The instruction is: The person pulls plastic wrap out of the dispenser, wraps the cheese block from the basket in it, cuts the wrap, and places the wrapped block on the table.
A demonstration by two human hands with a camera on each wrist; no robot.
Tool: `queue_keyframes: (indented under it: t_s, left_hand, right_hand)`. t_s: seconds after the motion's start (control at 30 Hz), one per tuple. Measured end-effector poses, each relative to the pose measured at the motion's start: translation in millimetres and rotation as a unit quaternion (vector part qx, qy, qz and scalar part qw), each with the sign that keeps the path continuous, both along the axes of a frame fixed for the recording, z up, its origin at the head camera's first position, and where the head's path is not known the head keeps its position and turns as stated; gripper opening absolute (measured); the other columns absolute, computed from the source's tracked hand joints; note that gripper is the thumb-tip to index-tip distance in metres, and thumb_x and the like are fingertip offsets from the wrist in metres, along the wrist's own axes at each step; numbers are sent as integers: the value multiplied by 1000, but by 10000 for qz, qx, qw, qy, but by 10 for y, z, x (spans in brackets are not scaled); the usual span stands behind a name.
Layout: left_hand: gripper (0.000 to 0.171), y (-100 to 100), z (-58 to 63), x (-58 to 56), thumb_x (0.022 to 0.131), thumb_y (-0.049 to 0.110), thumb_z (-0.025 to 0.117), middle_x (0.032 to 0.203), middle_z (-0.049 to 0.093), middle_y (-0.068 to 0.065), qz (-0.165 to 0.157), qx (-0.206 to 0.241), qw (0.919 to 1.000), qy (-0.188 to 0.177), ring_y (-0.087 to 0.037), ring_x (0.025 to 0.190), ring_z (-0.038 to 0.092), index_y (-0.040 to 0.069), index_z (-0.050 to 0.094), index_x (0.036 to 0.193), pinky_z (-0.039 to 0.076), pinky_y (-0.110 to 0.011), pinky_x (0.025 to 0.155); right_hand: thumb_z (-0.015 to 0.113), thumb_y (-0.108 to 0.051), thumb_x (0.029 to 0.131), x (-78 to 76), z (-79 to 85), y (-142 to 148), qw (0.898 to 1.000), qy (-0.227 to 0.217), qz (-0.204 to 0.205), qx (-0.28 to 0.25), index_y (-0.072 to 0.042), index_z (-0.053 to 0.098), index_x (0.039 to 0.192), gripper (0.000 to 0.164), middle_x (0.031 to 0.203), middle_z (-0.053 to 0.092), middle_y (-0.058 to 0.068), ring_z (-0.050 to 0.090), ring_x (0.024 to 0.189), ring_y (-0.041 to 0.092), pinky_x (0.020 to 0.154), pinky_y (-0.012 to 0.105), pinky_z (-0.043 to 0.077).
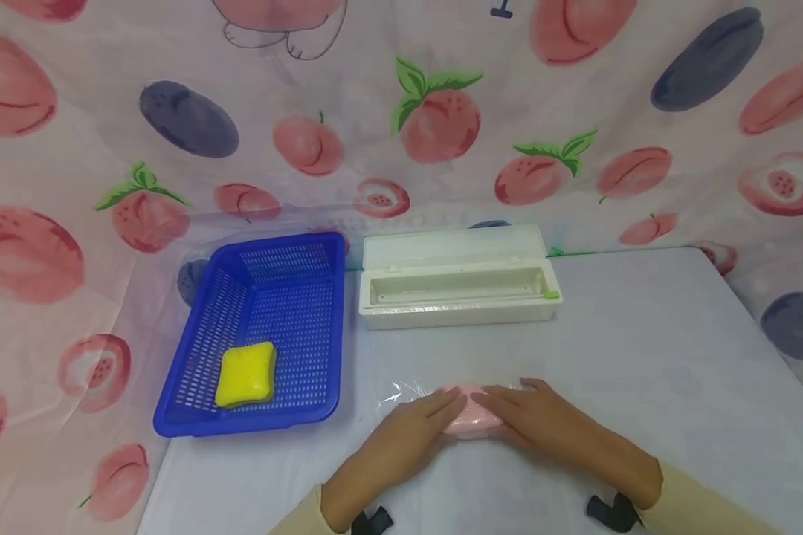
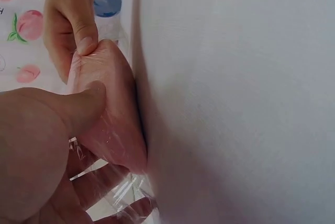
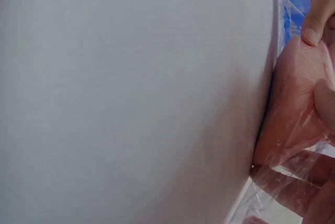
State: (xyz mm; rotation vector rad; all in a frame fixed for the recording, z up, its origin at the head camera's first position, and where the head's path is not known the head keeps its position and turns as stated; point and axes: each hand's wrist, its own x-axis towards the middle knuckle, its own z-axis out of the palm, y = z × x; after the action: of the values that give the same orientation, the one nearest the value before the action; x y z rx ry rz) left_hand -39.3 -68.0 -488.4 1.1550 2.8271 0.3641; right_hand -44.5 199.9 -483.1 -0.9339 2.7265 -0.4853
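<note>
A pink sponge (image 1: 472, 417), wrapped in clear cling film (image 1: 401, 391), lies on the table in front of me. My left hand (image 1: 404, 435) holds its left end, and my right hand (image 1: 549, 425) holds its right end. In the left wrist view, the left thumb presses the near face of the sponge (image 2: 118, 119) while fingers reach behind it under loose film. Both thumbs also show against the sponge (image 3: 293, 93) in the right wrist view. Film sticks out past both ends, wrinkled and shiny. The sponge's far side is hidden by the hands.
A blue plastic basket (image 1: 340, 334) stands at the left with a yellow sponge (image 1: 246, 375) inside. Behind my hands sits a long white film dispenser box (image 1: 458, 316), lid raised, with a green slider (image 1: 552, 295). A fruit-print cloth (image 1: 375, 89) hangs behind the white-covered table (image 1: 642, 334).
</note>
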Motion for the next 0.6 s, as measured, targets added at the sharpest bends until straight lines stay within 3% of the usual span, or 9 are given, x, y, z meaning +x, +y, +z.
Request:
queue_keyframes:
  t_s: [0.17,0.3,0.47,0.6]
  left_hand:
    - [56,-21,1,35,105,36,55,158,47,4,-5,48,9998,-186,-17,141,52,22,39,158,50,-38,109]
    - [59,-17,45,41,105,37,55,154,52,0,148,250,9979,-572,-19,136,56,19,37,159,49,-39,110]
    - [59,9,99,28,106,41,52,138,66,-7,459,504,9907,-1177,-23,124,65,16,38,157,52,-41,104]
    - [49,13,105,2,107,42,50,125,70,-5,603,772,9850,-1419,-21,115,68,17,44,148,54,-40,97]
  right_hand:
    - [49,-50,105,23,20,12,9997,-218,-61,-114,-27,47,153,53,144,63,-3,63,130,19,114,64,37]
    - [48,-50,105,43,33,29,9994,-246,-41,-227,-27,49,152,52,143,63,-5,63,129,16,111,61,41]
    - [44,-54,106,59,46,42,9984,-365,-144,-409,-29,50,151,52,143,62,-11,63,127,13,106,56,47]
    - [41,-58,105,61,48,35,9977,-362,-312,-476,-29,53,149,54,135,67,-14,68,114,9,98,49,53]
